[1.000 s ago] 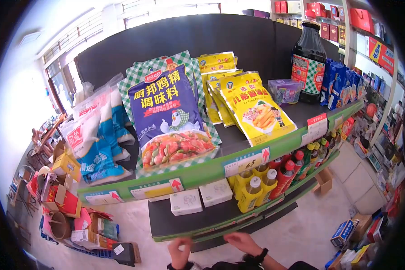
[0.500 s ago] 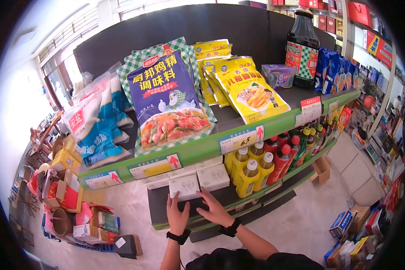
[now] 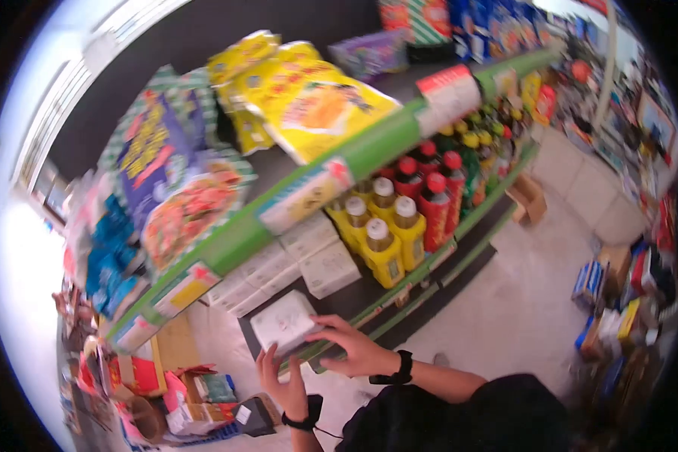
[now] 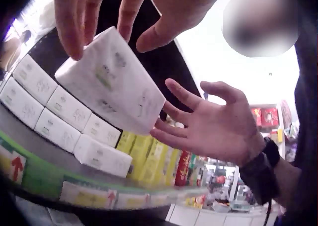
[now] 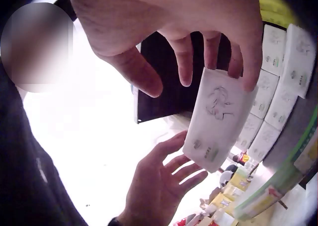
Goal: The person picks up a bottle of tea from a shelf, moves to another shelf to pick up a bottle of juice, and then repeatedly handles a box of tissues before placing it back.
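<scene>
A white paper-wrapped pack (image 3: 285, 322) (image 4: 114, 82) (image 5: 218, 116) is held between both hands at the shelf's front edge, tilted. My left hand (image 3: 282, 386) (image 4: 141, 12) (image 5: 158, 186) touches one end with its fingertips. At the opposite end are the fingertips of my right hand (image 3: 354, 348) (image 4: 213, 124) (image 5: 174, 27). Both thumbs stand apart from the pack, and the fingers of both hands are spread and only slightly bent. Behind it, more white packs (image 3: 330, 269) (image 4: 64, 107) (image 5: 278, 97) stand in rows on the lower shelf.
Yellow bottles (image 3: 384, 256) and red bottles (image 3: 435, 203) stand right of the packs. Above runs the upper shelf's green edge (image 3: 377, 158), with yellow bags (image 3: 316, 102) and a purple bag (image 3: 154, 151). Boxes (image 3: 139, 377) lie on the floor at left.
Both hands have moved up to a white pack, which is now off its row, turned and tilted between them. The head view has turned and come closer to the lower shelf.
</scene>
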Motion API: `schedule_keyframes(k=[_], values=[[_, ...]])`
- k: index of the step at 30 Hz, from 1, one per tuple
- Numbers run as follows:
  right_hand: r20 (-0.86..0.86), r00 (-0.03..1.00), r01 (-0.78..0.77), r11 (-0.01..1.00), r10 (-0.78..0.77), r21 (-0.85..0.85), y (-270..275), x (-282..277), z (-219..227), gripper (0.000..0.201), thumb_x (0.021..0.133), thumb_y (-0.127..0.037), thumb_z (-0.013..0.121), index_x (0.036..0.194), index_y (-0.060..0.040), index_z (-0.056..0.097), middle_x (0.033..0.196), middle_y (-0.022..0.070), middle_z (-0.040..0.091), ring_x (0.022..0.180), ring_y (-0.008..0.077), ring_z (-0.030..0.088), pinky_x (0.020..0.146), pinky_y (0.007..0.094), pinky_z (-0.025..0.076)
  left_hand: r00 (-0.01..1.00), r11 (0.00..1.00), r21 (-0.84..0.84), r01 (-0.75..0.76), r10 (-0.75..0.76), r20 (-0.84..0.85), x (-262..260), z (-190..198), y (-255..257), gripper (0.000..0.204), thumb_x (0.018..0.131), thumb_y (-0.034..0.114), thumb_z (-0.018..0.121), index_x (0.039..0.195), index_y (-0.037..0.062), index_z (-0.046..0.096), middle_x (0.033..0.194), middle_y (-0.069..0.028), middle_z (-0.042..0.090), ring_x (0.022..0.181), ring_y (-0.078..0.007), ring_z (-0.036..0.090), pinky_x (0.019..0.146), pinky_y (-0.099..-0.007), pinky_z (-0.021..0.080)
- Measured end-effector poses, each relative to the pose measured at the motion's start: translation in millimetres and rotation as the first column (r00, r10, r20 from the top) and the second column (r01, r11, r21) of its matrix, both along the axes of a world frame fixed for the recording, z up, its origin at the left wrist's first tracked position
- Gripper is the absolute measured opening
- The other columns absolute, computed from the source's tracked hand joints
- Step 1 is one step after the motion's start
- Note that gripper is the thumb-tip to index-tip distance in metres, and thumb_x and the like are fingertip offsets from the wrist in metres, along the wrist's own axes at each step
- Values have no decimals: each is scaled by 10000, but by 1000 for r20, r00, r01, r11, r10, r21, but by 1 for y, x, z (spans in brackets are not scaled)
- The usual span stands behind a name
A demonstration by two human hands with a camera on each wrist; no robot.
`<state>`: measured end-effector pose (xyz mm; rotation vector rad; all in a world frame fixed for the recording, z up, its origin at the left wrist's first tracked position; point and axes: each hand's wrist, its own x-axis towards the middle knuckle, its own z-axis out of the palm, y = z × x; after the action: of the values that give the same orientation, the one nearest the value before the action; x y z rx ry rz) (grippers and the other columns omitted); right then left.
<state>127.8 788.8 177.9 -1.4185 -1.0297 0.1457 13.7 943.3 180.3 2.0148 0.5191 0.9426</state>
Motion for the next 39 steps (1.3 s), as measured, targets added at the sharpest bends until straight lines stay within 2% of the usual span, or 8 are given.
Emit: schedule_keyframes(k=[6,8,9,12,20,30,33,39], values=[[-146,985,-105,991,92,-83,-79,-50,0,495,793,-138,712,1265,-88,572,1303,152,443,1256,310,433,1082,391,340,986,896,438,78,-5,-164,-93,-13,-31,220,800,16,658,1014,-33,636,906,-138,645,786,-216,626,705,-331,498],[-210,975,-92,990,69,-106,-95,-63,-20,489,800,-158,706,1263,-78,569,1262,157,457,1232,316,446,1067,390,353,936,765,550,336,-204,-288,-95,-14,-43,261,801,-19,644,1056,-57,601,963,-125,581,844,-203,587,724,-305,479],[-241,970,-69,987,33,-145,-99,-67,-35,484,796,-159,706,1252,-69,571,1254,160,461,1225,320,450,1058,392,361,883,953,94,287,-225,-413,-102,-33,-52,328,832,-8,651,1147,-53,571,1007,-104,583,913,-194,579,768,-281,478],[-306,949,-5,967,-76,-253,-101,-76,-88,449,769,-155,707,1185,-42,582,1217,180,474,1172,348,467,1009,392,397,798,934,-226,278,-355,-487,-104,-74,-64,369,742,-15,683,1100,-18,591,1139,-133,485,1034,-254,537,843,-354,547],[-200,956,164,955,-216,-248,-16,-40,-217,415,713,-126,693,1115,-65,609,1136,182,519,1141,362,482,980,415,412,774,915,-233,329,-403,-488,-51,-180,-4,413,830,-33,640,1229,-5,538,1245,-126,475,1054,-238,570,847,-341,529],[-215,851,446,876,-479,-184,134,8,-256,562,617,-202,681,1163,-75,634,1163,272,508,1101,424,484,942,476,449,798,946,-34,322,-290,-528,20,-215,110,394,871,44,688,1211,-84,536,1122,-144,620,965,-226,593,884,-333,506],[-303,797,522,848,-523,-90,187,24,-279,597,595,-246,704,1150,-36,639,1195,259,522,1097,437,499,940,466,460,778,894,-134,427,-439,-449,39,-246,179,368,887,25,663,1222,-66,540,1150,-142,597,1030,-222,576,889,-345,503],[-362,800,422,878,-478,-226,230,48,-304,773,547,-333,841,1215,-33,594,1315,234,468,1151,406,515,971,444,470,685,865,-210,456,-492,-537,82,-270,245,433,889,39,645,1296,10,502,1233,-121,551,1107,-216,535,945,-358,460]])
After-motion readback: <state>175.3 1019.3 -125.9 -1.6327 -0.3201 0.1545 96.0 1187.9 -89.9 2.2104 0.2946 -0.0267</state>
